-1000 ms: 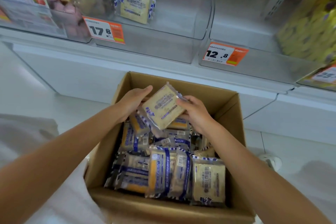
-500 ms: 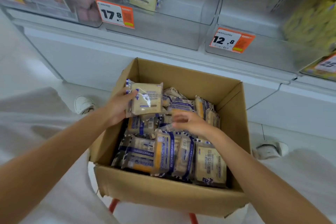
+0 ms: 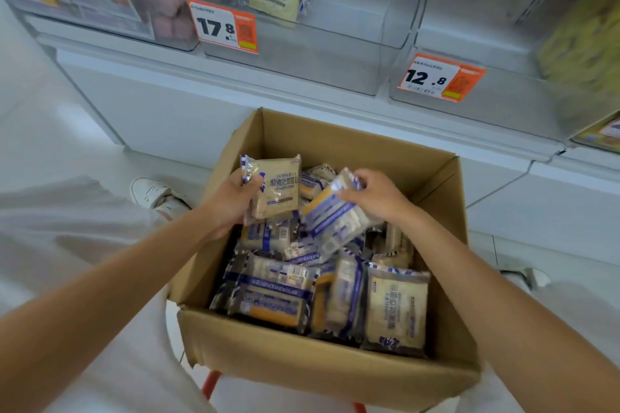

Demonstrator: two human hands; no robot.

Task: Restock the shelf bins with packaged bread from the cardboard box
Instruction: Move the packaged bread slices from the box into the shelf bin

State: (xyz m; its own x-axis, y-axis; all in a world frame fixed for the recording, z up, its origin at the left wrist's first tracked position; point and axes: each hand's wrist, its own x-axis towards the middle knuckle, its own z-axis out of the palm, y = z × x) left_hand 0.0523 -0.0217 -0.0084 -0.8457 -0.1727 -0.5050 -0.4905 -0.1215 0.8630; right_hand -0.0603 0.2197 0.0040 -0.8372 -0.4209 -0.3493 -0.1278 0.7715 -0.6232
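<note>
Nearest, the box (image 3: 328, 375), full of bread packs (image 3: 396, 308) lying in disorder. Over its far half, holds in the left hand (image 3: 231, 201) a first pack (image 3: 276, 186) upright, fingers curled round its left edge. Pinches with the right hand (image 3: 375, 198) a second pack (image 3: 335, 221) by the upper end, long axis slanting down-left. Beyond and higher, the bin (image 3: 335, 70) behind the 17.8 tag (image 3: 223, 27), nearly empty. Probably needs a lift up and forward, left hand slightly nearer.
</note>
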